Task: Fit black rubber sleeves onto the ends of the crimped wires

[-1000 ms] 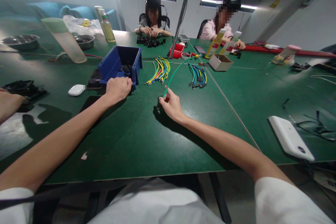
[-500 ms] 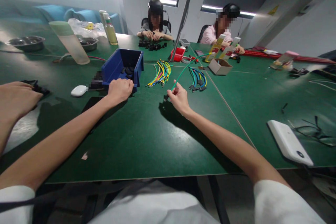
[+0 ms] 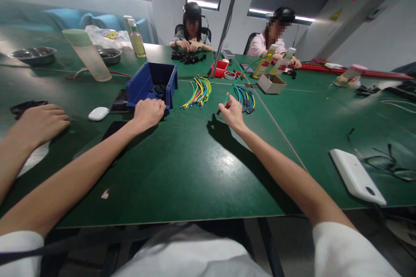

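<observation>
A green wire (image 3: 248, 70) with a black sleeve and a ring terminal at its near end is pinched in my right hand (image 3: 232, 112). Its free length arcs up and away to the right, past the bottles. My left hand (image 3: 148, 113) is closed at the front edge of a blue bin (image 3: 138, 88), its fingers bent over the rim. Inside the bin lie small black pieces (image 3: 158, 90). Between my hands and farther back is a bundle of yellow, green and blue wires (image 3: 202, 91). Just beyond my right hand lies a second bundle (image 3: 248, 98), mostly blue and green with black sleeves.
Another person's hand (image 3: 42, 123) rests at the left. A white earbud case (image 3: 98, 114), a tilted bottle (image 3: 91, 58) and a metal bowl (image 3: 34, 55) are on that side. To the right are a white power bank (image 3: 357, 176), glasses (image 3: 388, 163) and a small box (image 3: 271, 84). Two people sit opposite.
My right hand has moved right and slightly forward with the green wire, nearer the blue-green bundle. My left hand stays at the bin. The other person's hand at the left has shifted rightward.
</observation>
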A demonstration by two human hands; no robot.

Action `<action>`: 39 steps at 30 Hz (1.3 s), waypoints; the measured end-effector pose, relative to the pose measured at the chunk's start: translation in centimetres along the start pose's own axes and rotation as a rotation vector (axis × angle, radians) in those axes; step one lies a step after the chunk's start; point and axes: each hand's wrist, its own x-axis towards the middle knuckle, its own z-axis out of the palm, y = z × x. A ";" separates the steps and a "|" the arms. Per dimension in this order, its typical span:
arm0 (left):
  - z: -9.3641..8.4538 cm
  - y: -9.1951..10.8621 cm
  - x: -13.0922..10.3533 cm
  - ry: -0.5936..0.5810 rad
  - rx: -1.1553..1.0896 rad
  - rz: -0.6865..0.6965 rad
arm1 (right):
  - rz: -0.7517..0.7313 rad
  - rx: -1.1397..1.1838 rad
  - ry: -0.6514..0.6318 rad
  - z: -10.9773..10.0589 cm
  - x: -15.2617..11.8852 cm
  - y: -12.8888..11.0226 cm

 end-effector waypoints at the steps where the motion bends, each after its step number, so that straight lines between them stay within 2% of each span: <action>1: 0.0 0.0 0.0 0.000 -0.005 0.000 | -0.002 -0.023 0.008 -0.2 0.3 0.2; 16: 0.3 -0.1 0.1 0.006 0.036 0.007 | 0.042 -0.376 0.073 -3.0 3.4 3.9; 26: 0.6 -0.3 0.1 0.031 0.044 0.038 | 0.091 -0.473 0.076 -4.9 4.9 6.6; 39: 0.8 -0.4 0.1 0.047 0.045 0.045 | 0.209 -0.627 0.040 -6.4 5.5 9.3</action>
